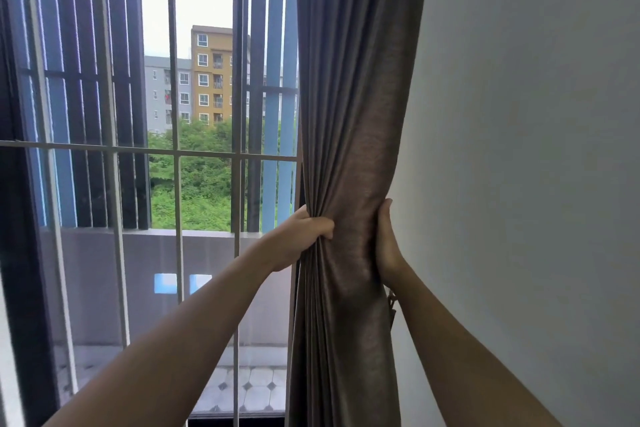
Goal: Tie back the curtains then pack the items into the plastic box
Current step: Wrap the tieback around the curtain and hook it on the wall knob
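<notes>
A brown curtain (356, 121) hangs gathered into folds at the right side of the window, next to the wall. My left hand (304, 236) clutches the bunched folds on the curtain's left edge. My right hand (387, 239) wraps around its right side, with the fingers hidden behind the fabric. Both hands squeeze the curtain together at the same height. A small piece of tie-back or hook (392, 305) peeks out behind the curtain just below my right wrist. The plastic box and other items are out of view.
A window with white bars (176, 152) fills the left and centre. Outside are dark vertical slats (86, 80), a balcony ledge, trees and buildings. A plain grey wall (526, 149) stands to the right of the curtain.
</notes>
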`<state>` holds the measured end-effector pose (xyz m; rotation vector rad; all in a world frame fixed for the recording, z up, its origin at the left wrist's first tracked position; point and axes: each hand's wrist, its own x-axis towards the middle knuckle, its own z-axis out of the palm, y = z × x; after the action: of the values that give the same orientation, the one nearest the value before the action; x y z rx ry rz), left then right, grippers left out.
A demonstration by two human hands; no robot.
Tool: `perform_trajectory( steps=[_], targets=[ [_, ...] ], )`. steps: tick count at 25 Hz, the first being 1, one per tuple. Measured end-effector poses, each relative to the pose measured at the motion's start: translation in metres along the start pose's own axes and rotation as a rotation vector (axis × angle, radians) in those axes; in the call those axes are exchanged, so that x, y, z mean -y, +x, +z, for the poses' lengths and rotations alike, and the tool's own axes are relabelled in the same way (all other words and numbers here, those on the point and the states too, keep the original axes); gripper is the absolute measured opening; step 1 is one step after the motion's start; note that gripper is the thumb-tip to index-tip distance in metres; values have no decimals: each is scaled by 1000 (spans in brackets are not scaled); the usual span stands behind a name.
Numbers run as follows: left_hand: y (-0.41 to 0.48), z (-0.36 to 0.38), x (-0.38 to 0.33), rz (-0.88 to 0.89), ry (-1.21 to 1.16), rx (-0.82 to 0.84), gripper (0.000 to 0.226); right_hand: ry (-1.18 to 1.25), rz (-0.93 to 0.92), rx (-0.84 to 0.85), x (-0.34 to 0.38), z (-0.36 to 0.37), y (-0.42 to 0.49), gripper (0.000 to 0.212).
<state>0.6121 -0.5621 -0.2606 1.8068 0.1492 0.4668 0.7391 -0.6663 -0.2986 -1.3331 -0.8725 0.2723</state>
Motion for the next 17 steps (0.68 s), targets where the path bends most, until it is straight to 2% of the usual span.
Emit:
perform_trajectory(
  steps=[4, 7, 10, 12, 14, 16, 17],
  targets=[
    [6, -2, 5, -2, -13, 17, 17, 68, 45, 34, 0, -1, 1, 92],
    [13, -7, 11, -8, 85, -23, 23, 100, 68, -43, 4, -2, -2, 85],
    [21, -2, 11, 53, 205, -91, 17, 85, 92, -32, 6, -3, -7, 77],
    [30, 0, 9, 72, 428, -136, 33, 58, 108, -44, 7, 0, -12, 72],
    [37, 3, 0, 34, 754, -156, 43, 42, 120, -52, 6, 2, -16, 70],
    [37, 9, -14, -1, 994, -167, 41, 14, 120, -44, 6, 1, -20, 67],
    [35, 13, -21, -8, 1029, -167, 36, -2, 120, -32, 7, 1, -21, 67]
  ],
)
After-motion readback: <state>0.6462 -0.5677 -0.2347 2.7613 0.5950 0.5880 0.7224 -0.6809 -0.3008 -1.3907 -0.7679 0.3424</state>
